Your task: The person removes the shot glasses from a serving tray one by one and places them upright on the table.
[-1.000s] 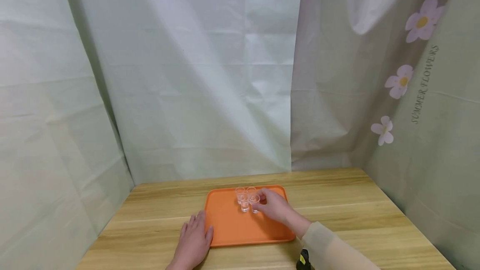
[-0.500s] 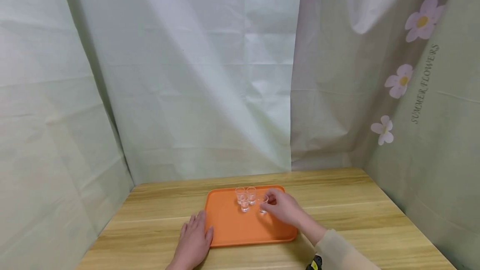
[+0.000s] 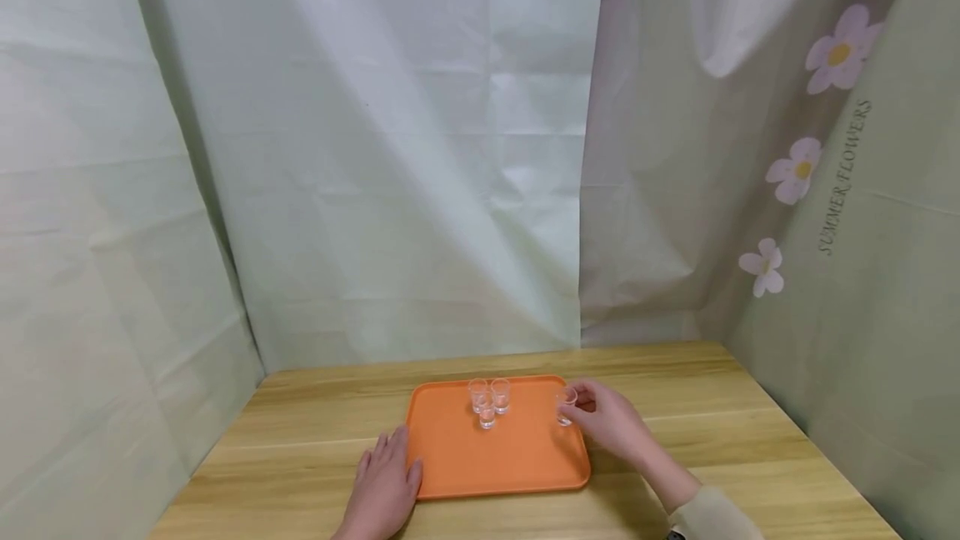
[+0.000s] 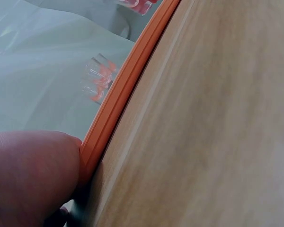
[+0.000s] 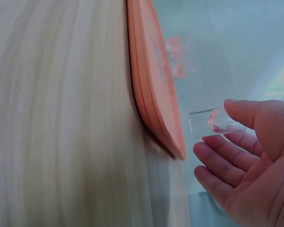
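Observation:
My right hand [image 3: 611, 421] pinches a small clear shot glass [image 3: 564, 408] between thumb and fingers, over the right edge of the orange tray [image 3: 498, 461]. In the right wrist view that glass [image 5: 213, 123] lies between the thumb and the fingertips, apart from the tray's rim. Three more shot glasses stand upright in a close group toward the back of the tray; the front one [image 3: 487, 417] overlaps the others in the head view. My left hand [image 3: 380, 486] rests at the tray's left edge, its fingers extended, and its thumb touches the orange rim [image 4: 128, 75] in the left wrist view.
The tray lies on a wood-grain table [image 3: 300, 432]. Pale cloth curtains [image 3: 412, 190] hang behind the table and on both sides, with printed flowers [image 3: 793, 171] on the right one.
My right hand has drawn one shot glass away from the group, to the right across the tray to its right edge. The left hand and the other three glasses have stayed put.

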A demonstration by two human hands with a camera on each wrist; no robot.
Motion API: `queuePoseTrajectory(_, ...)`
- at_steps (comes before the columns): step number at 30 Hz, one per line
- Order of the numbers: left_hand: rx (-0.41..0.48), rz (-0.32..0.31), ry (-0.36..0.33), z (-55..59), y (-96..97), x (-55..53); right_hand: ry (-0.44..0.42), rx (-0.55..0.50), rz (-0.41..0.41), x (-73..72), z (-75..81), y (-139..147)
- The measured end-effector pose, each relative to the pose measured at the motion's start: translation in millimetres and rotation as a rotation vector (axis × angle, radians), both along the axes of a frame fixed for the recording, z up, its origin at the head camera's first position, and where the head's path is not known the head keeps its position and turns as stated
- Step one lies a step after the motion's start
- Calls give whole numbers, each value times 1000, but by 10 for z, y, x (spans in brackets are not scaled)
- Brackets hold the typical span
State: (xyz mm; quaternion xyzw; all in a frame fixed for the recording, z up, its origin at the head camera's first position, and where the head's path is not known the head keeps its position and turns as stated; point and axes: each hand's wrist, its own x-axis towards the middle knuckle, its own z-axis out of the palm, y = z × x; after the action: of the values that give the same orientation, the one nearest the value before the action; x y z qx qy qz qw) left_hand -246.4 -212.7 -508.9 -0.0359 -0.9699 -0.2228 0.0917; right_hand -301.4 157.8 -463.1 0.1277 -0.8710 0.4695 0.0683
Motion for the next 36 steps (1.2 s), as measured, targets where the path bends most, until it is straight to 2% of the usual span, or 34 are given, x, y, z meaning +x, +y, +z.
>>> queuePoseTrajectory(6, -6, 2, -1, -19, -6, -8, -24, -22, -30, -26, 1, 189)
queuePoseTrajectory(11, -3, -2, 0, -22, -6, -21, 1, -11, -37, -70, -31, 327)
queuePoseTrajectory(20, -2, 1, -4, -34, -15, -19, 3, 56, -101, -152, -107, 548)
queuePoseTrajectory(24, -2, 4, -8, -22, -11, -17, 12, 70, -105, -187, -135, 644)
queuePoseTrajectory(36, -3, 5, -12, -4, -1, 2, 14, 103, -136, -192, -157, 846)
